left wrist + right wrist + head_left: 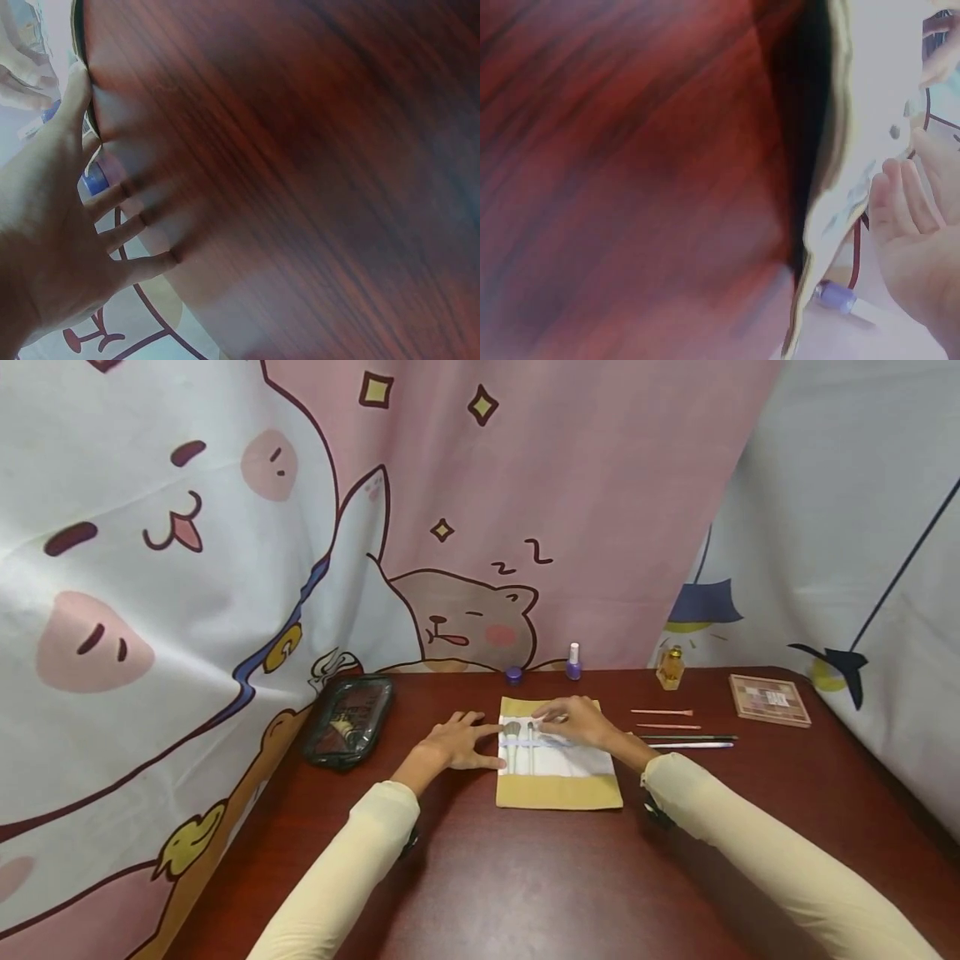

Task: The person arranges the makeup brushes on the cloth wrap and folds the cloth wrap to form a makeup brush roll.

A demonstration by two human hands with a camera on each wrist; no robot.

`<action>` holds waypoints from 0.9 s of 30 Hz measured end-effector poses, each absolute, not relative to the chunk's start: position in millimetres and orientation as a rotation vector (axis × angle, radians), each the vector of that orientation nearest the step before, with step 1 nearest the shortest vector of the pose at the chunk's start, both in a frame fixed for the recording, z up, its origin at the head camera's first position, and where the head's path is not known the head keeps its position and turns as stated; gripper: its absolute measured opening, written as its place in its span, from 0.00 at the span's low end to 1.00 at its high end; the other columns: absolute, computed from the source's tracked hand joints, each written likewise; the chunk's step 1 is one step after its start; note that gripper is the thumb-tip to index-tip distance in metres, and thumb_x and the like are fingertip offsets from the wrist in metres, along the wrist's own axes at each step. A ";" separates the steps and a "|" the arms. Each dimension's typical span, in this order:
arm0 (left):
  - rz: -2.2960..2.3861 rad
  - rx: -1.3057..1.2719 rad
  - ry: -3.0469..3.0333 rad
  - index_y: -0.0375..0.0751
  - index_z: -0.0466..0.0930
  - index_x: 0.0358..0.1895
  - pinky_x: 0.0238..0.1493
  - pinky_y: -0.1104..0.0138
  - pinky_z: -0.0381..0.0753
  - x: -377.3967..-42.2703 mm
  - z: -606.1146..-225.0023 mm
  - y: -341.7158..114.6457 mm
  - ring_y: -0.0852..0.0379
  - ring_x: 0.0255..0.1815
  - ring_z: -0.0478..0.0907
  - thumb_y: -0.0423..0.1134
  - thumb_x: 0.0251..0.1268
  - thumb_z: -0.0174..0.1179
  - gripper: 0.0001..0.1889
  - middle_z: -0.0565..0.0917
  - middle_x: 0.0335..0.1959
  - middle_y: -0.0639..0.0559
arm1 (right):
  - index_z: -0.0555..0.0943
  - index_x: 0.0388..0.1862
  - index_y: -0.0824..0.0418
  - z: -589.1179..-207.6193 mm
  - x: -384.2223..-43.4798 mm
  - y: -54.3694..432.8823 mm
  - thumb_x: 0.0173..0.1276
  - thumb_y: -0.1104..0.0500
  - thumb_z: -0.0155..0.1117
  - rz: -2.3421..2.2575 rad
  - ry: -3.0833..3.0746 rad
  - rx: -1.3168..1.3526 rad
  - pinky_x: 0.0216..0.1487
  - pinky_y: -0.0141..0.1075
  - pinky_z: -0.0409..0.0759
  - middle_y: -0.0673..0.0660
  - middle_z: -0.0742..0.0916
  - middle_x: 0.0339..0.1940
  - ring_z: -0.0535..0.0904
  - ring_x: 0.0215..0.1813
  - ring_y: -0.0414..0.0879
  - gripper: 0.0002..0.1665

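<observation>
A yellow and white brush roll [558, 791] lies opened out on the table. Two makeup brushes stand in its white pocket strip: a wider brush [512, 739] at the left edge and a slimmer brush [531, 747] beside it. My left hand [457, 742] rests with spread fingers at the roll's left side, thumb and forefinger along its edge. Over the roll's upper part, my right hand [576, 722] has its fingertips right beside the slimmer brush's head. In the right wrist view, a gap shows between the thumb and loosely bent fingers of that hand [919, 240].
Several slim brushes and pencils [686, 737] lie right of the roll. Behind them stand a yellow bottle [671, 668] and an eyeshadow palette [769, 701]. Purple nail polish [573, 662] and a small blue jar [513, 676] are at the back. A black-edged clear pouch [348, 720] sits left.
</observation>
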State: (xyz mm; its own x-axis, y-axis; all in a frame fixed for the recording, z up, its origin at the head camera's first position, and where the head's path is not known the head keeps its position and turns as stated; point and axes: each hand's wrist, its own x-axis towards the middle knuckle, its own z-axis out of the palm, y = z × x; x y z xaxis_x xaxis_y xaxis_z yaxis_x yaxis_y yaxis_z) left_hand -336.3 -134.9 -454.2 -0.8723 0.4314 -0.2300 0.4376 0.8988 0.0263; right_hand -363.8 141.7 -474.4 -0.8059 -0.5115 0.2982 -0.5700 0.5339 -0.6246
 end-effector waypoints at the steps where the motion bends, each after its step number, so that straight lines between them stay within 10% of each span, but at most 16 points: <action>1: -0.034 0.658 2.838 0.74 0.59 0.81 0.70 0.42 0.68 -336.2 -454.3 -135.5 0.44 0.82 0.53 0.81 0.62 0.52 0.44 0.56 0.84 0.50 | 0.89 0.51 0.67 -472.8 -363.9 144.0 0.67 0.66 0.74 1.135 -2.675 0.951 0.46 0.48 0.88 0.63 0.92 0.44 0.90 0.45 0.58 0.14; 15: 0.005 0.674 2.846 0.72 0.61 0.81 0.71 0.42 0.68 -334.2 -450.9 -135.7 0.43 0.82 0.54 0.79 0.62 0.55 0.44 0.57 0.83 0.49 | 0.89 0.52 0.66 -452.4 -349.0 194.7 0.67 0.63 0.75 1.056 -2.699 0.849 0.46 0.50 0.87 0.61 0.92 0.46 0.90 0.45 0.56 0.15; 27: 0.016 0.658 2.839 0.73 0.61 0.80 0.71 0.42 0.68 -336.0 -454.6 -133.8 0.42 0.82 0.54 0.80 0.61 0.55 0.44 0.57 0.83 0.49 | 0.89 0.53 0.64 -446.3 -334.5 248.1 0.68 0.61 0.75 1.060 -2.748 0.751 0.40 0.33 0.84 0.59 0.92 0.45 0.90 0.46 0.54 0.16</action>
